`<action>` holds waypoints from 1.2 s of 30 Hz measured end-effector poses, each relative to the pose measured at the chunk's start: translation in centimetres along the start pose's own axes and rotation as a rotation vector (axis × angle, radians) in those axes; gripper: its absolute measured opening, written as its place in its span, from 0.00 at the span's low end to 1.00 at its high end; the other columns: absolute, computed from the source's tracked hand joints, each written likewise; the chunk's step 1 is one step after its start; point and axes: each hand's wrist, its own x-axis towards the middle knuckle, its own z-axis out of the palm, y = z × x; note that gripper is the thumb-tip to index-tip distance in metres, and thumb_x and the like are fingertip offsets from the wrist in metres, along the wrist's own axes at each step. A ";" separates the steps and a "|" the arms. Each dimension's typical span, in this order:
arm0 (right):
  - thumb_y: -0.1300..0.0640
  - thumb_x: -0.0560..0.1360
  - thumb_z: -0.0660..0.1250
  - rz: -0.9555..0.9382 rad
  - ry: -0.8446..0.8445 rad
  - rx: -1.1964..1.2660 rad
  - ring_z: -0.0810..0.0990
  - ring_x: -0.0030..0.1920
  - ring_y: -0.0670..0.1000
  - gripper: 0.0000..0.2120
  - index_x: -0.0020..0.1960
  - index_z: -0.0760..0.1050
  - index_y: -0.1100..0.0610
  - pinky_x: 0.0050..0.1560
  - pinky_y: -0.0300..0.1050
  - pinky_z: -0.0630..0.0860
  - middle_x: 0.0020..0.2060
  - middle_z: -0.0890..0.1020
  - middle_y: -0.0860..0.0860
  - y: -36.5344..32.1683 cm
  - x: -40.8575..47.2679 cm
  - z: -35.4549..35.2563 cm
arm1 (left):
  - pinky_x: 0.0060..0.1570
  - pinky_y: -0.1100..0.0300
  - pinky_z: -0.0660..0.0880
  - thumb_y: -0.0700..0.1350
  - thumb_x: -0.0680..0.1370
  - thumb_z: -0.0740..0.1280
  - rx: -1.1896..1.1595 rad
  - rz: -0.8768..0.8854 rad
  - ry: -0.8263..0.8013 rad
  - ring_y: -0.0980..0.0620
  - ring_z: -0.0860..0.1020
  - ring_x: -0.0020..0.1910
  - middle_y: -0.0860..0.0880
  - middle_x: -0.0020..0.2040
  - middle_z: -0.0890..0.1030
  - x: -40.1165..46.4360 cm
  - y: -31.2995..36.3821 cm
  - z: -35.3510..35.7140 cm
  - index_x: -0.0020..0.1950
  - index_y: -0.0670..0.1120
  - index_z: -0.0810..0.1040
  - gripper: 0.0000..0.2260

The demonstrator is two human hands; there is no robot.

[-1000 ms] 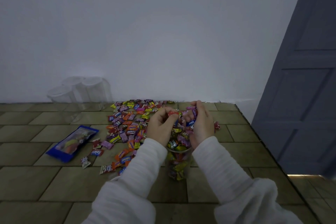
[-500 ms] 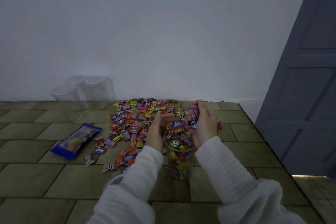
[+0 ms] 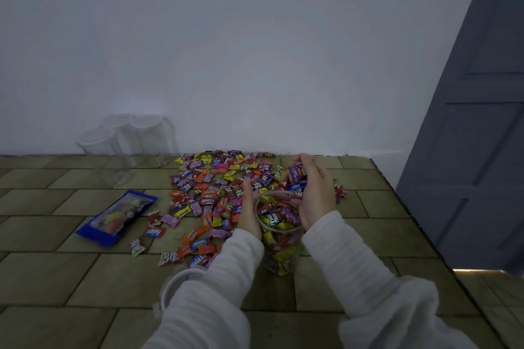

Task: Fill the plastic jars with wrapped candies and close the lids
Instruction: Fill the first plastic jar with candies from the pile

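A clear plastic jar (image 3: 279,252) stands on the tiled floor between my wrists, filled with wrapped candies almost to its open rim. My left hand (image 3: 249,211) lies flat against the jar's left side, fingers straight, holding nothing. My right hand (image 3: 314,192) curves over the jar's right rim and cups several wrapped candies (image 3: 297,175) against its fingers. A wide heap of loose wrapped candies (image 3: 218,187) spreads over the floor behind and to the left of the jar. A white lid (image 3: 177,285) lies on the floor, partly hidden under my left sleeve.
Three clear jars (image 3: 133,139) with their lids on stand by the white wall at the back left. A blue candy bag (image 3: 117,216) lies flat to the left of the heap. A grey door (image 3: 476,127) rises at the right, beyond the floor's edge.
Both hands have spread apart over the jar. The candies that they cupped together have mostly dropped in, and the jar's fill has risen. The left hand now rests flat beside the jar.
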 end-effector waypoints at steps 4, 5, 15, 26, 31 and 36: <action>0.53 0.78 0.63 -0.029 0.015 -0.062 0.81 0.51 0.62 0.14 0.36 0.80 0.49 0.52 0.61 0.79 0.44 0.82 0.57 0.3 -0.1 0.3 | 0.41 0.56 0.78 0.68 0.75 0.54 -0.026 -0.008 0.003 0.47 0.84 0.43 0.45 0.44 0.85 0.0 0.0 0.1 0.63 0.43 0.76 0.33; 0.52 0.78 0.63 -0.029 0.017 -0.077 0.80 0.52 0.62 0.14 0.35 0.80 0.48 0.54 0.62 0.77 0.45 0.82 0.57 0.3 -0.2 0.3 | 0.42 0.55 0.78 0.68 0.75 0.54 -0.029 -0.008 0.003 0.46 0.84 0.44 0.45 0.45 0.85 0.0 0.0 0.0 0.63 0.42 0.76 0.33; 0.53 0.79 0.62 -0.039 -0.154 -0.241 0.80 0.55 0.59 0.07 0.48 0.79 0.51 0.37 0.49 0.82 0.53 0.81 0.59 -0.4 -0.4 0.1 | 0.32 0.61 0.78 0.62 0.79 0.53 -0.016 0.030 -0.061 0.51 0.84 0.35 0.47 0.37 0.85 -0.1 0.0 0.0 0.49 0.45 0.79 0.24; 0.53 0.77 0.66 -0.332 -0.452 -0.921 0.78 0.47 0.37 0.04 0.51 0.76 0.48 0.43 0.25 0.71 0.44 0.79 0.38 -2.6 -1.1 -1.5 | 0.40 0.56 0.77 0.62 0.79 0.55 -0.026 0.016 -0.047 0.48 0.84 0.37 0.44 0.38 0.85 -0.2 0.0 -0.2 0.49 0.44 0.79 0.24; 0.48 0.74 0.69 -0.290 -0.599 -1.361 0.76 0.54 0.43 0.18 0.63 0.77 0.49 0.48 0.31 0.69 0.54 0.79 0.43 -4.1 -2.2 -1.5 | 0.39 0.54 0.77 0.64 0.77 0.55 -0.083 -0.033 -0.022 0.46 0.84 0.37 0.42 0.39 0.85 -0.6 0.2 0.0 0.52 0.41 0.80 0.27; 0.52 0.78 0.64 -0.317 -0.728 -1.566 0.77 0.58 0.52 0.14 0.62 0.78 0.54 0.61 0.49 0.73 0.57 0.81 0.53 -2.6 -2.8 -0.1 | 0.42 0.55 0.75 0.61 0.79 0.54 -0.076 -0.037 -0.031 0.50 0.81 0.39 0.46 0.33 0.84 -0.3 0.0 0.2 0.42 0.42 0.79 0.25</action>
